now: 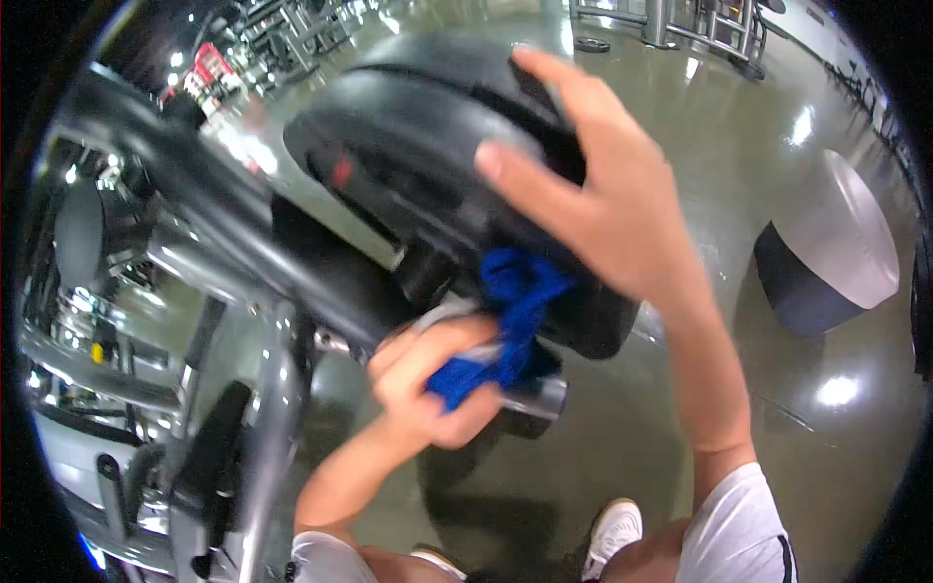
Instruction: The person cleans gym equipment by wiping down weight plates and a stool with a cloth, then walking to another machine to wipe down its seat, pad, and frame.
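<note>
My left hand [437, 379] is closed around a bunched blue cloth [525, 296], close to the bright metal end of a peg [539, 396]. Part of the cloth hangs up against the black weight plates [418, 117], which look stacked and carry a small red mark. My right hand [612, 185] lies on the right side of the plates, thumb and index finger stretched apart; its other fingers are hidden. Motion blurs both hands and the cloth somewhat.
A thick dark machine arm [233, 219] runs diagonally from upper left to the plates. Grey frame tubes [277, 418] stand at left. On the shiny floor at right is a grey-and-black drum-shaped block [826, 248]. White shoes [614, 536] show below.
</note>
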The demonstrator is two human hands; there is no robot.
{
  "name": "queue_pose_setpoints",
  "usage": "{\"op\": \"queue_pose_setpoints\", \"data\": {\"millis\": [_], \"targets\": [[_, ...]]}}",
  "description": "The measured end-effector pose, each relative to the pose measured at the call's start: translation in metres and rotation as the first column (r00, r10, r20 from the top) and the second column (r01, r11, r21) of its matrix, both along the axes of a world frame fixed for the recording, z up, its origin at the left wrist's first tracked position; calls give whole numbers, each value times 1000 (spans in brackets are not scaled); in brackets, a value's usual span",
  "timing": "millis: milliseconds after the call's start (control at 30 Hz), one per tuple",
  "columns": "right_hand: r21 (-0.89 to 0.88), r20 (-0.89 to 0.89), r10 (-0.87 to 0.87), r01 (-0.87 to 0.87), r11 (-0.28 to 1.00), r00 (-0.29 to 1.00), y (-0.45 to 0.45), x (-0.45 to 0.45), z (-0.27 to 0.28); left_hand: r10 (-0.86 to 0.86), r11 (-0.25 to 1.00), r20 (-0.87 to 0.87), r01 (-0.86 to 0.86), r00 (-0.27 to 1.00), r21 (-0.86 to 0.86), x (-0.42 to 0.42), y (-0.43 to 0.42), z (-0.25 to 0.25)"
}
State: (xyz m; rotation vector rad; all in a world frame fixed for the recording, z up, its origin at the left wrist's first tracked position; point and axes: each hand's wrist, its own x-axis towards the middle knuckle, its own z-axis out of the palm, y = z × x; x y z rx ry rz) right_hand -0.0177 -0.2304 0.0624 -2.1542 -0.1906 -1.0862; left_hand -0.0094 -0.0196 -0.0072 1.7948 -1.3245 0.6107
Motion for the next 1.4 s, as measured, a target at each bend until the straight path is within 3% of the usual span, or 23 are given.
{"op": "queue_pose_setpoints", "data": {"millis": [33, 100, 133, 167, 200, 233, 267, 333, 400, 600, 700, 733, 800, 867, 967, 1033, 1067, 1100, 1133, 1200, 1267, 1333, 1400], "targets": [[-131, 71, -104, 113, 985, 992, 1, -2, -6, 4, 994, -46, -9, 999, -108, 1, 11, 10], [-109, 20, -72, 74, 991, 997, 0, -7, -2, 197, 904, 4, -180, 980, -387, 11, 32, 18], [-113, -15, -63, 61, 992, 998, -2, -10, 0, -14, 758, -171, -101, 985, -644, 7, 7, 53], [-90, 30, -51, 54, 995, 998, -1, -7, -3, 87, 674, -375, -332, 923, -660, 30, -15, 92], [-83, 4, -64, 64, 994, 998, -1, -8, -1, 167, 558, -567, -551, 807, -620, 51, -31, 121], [-74, -4, -62, 62, 995, 998, -1, -8, -1, 328, 912, 44, -305, 943, -274, 65, -16, 141], [-68, -16, -53, 52, 996, 998, -4, -9, 0, 365, 924, 43, -356, 930, -142, 79, -41, 158], [-35, -41, -55, 53, 998, 998, -3, -9, 2, 390, 917, -320, -330, 863, 225, 101, -69, 168], [103, -44, -29, 34, 994, 999, -2, -10, 0, 323, 941, -259, -281, 910, 186, 103, -71, 165], [180, -172, 6, 25, 983, 985, -1, -16, 11, 402, 914, -392, -339, 827, 222, 101, -65, 162], [229, -224, 35, 18, 973, 974, 2, -18, 16, 566, 822, -195, -530, 801, 211, 84, -70, 154], [270, -218, 46, 15, 963, 975, 0, -23, 14, 542, 828, -29, -528, 840, 189, 73, -76, 150], [325, -266, 91, 1, 946, 960, 0, -37, 13, 488, 821, 74, -486, 870, 299, 44, -86, 145], [375, -418, 41, 131, 918, 907, -1, -63, 7, 315, 762, 50, -284, 948, 582, 1, -102, 146], [456, -572, 93, 222, 862, 815, 2, -139, 0, 302, 692, -37, -192, 953, 696, -33, -115, 138], [457, -669, 58, 349, 818, 741, 12, -204, -16, 422, 761, -207, -220, 883, 611, -38, -124, 144], [446, -765, 66, 452, 773, 641, 15, -235, -16, 432, 759, -219, -222, 875, 612, -39, -125, 152], [418, -846, 89, 551, 722, 526, 20, -261, -12, 532, 771, -310, -300, 788, 561, -38, -123, 160], [412, -853, 98, 545, 730, 513, 24, -278, -7, 610, 768, -402, -385, 683, 511, -33, -121, 167], [384, -922, 203, 836, 393, 329, 25, -300, 4, 625, 779, -403, -566, 669, 270, -9, -106, 179], [370, -925, 243, 835, 407, 291, 21, -296, 21, 760, 645, -240, -745, 603, 169, 26, -92, 197], [356, -927, 273, 837, 416, 258, 18, -275, 35, 903, 408, -279, -852, 326, 327, 62, -82, 201], [469, -883, 284, 724, 506, 373, 14, -245, 38, 912, 338, -405, -670, 60, 661, 98, -83, 200]]}}
